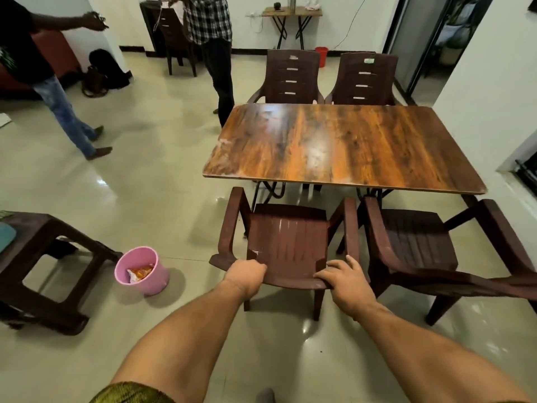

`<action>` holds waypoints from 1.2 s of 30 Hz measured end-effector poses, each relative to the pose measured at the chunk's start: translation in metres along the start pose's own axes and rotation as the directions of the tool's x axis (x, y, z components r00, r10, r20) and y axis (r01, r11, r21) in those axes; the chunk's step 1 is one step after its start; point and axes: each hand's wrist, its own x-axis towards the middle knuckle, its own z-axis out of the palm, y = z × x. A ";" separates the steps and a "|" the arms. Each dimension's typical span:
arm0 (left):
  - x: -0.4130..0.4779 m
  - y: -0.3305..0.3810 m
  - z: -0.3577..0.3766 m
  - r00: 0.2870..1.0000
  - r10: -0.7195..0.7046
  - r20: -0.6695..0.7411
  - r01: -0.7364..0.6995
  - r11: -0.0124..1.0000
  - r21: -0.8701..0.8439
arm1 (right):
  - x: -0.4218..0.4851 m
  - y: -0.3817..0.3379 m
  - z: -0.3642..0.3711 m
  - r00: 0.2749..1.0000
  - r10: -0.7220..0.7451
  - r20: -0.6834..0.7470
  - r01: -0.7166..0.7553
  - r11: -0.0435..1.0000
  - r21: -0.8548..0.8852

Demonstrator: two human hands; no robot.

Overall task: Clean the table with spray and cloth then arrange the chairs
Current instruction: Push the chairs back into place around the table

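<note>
Open floor (pixel 162 175) all along the left of the table (pixel 348 146). Lower left, cluttered by a pink bucket (pixel 142 271) and a brown stool (pixel 52 257). Near-left chair (pixel 290 239) crowded on its right by the near-right chair (pixel 412 245), only a slim gap between armrests. Far edge shut off by far-left chair (pixel 292 77) and far-right chair (pixel 367 80). White wall (pixel 479 97) close beside the table's right end. Person in checked shirt (pixel 209 24) standing near the far-left corner.

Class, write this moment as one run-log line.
stage: arranging seating | left hand: grips chair backrest top | right hand: grips same backrest | chair: upright, facing table
</note>
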 end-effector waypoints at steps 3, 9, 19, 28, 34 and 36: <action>-0.002 -0.002 0.004 1.000 -0.002 0.006 0.003 1.000 -0.018 | -0.001 -0.002 -0.006 1.000 -0.003 0.012 0.003 1.000 -0.023; 0.002 -0.002 0.004 1.000 0.015 -0.006 -0.015 0.999 -0.033 | -0.001 -0.006 -0.008 0.998 0.040 0.049 -0.037 0.997 -0.066; -0.003 -0.002 0.001 1.000 0.008 -0.015 -0.009 1.000 -0.029 | 0.004 -0.007 -0.010 0.997 0.040 0.066 -0.033 0.994 -0.101; -0.004 -0.011 0.003 1.000 0.026 0.009 -0.025 0.999 -0.034 | 0.006 -0.014 -0.009 0.995 0.058 0.082 -0.053 0.996 -0.071; -0.007 -0.008 0.001 1.000 0.020 -0.003 -0.020 1.000 -0.002 | 0.007 -0.017 -0.006 0.993 0.083 0.088 -0.074 0.992 -0.100; -0.009 -0.008 0.003 1.000 -0.006 0.006 0.006 1.000 -0.018 | 0.008 -0.019 -0.006 0.993 0.069 0.092 -0.058 0.990 -0.125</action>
